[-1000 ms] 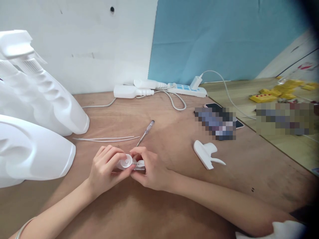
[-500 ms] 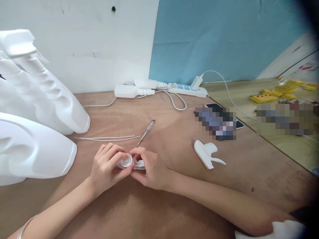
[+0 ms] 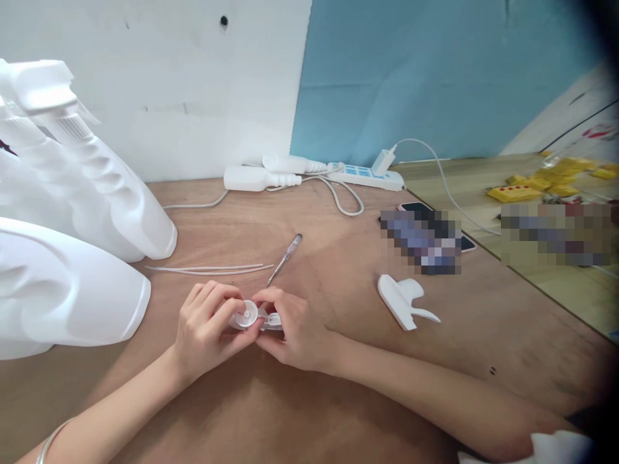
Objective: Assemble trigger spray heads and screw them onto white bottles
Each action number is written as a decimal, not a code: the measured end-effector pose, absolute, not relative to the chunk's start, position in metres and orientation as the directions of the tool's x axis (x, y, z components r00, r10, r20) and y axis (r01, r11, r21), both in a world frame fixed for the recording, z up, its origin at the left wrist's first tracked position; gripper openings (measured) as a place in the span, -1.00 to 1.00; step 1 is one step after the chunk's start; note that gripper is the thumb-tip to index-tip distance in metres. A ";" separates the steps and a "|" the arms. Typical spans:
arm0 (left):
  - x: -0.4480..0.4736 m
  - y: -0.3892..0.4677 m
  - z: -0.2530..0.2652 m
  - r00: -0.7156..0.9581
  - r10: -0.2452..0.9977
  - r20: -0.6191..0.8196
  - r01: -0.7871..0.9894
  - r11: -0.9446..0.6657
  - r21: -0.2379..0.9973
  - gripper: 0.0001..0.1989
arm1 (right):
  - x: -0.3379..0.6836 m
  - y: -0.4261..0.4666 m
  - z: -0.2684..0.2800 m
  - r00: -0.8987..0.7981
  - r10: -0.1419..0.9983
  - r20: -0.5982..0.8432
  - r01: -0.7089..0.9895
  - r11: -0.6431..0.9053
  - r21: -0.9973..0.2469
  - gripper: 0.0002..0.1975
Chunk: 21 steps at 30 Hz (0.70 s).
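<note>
Hardly anything has been moved since the earlier frames; only the whole view is slightly shifted. Between the two hands a round white cup (image 3: 247, 314) is pinched by the left grip (image 3: 206, 332), and a white part (image 3: 273, 320), just to its right, by the right grip (image 3: 297, 332). Both grips are curled nearly closed. Cup and part are lined up left to right, neither hand nearer; whether they are joined cannot be told.

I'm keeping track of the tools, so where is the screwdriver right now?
In the head view, the screwdriver lies on the wooden table just beyond the right hand, to the right of the thin white tubes.
</note>
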State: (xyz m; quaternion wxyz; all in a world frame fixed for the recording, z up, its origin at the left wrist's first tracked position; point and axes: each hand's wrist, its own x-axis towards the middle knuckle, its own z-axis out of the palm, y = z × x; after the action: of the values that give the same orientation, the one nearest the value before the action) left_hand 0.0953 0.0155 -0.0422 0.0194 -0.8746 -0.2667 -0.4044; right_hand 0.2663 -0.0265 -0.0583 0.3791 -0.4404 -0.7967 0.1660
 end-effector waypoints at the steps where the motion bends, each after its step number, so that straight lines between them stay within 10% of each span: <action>1: 0.095 0.015 -0.042 0.532 0.457 0.713 0.485 -0.854 0.186 -0.84 | 0.266 -0.027 -0.058 -0.325 0.828 0.456 0.577 0.556 -0.599 -0.66; 21: 0.097 0.015 -0.041 0.565 0.440 0.699 0.470 -0.867 0.166 -0.87 | 0.265 -0.026 -0.058 -0.348 0.797 0.494 0.578 0.597 -0.556 -0.66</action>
State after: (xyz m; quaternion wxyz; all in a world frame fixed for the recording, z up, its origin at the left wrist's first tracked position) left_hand 0.0972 0.0146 -0.0414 0.0196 -0.8843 -0.2573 -0.3893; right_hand 0.2646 -0.0258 -0.0579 0.3810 -0.4251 -0.8084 0.1436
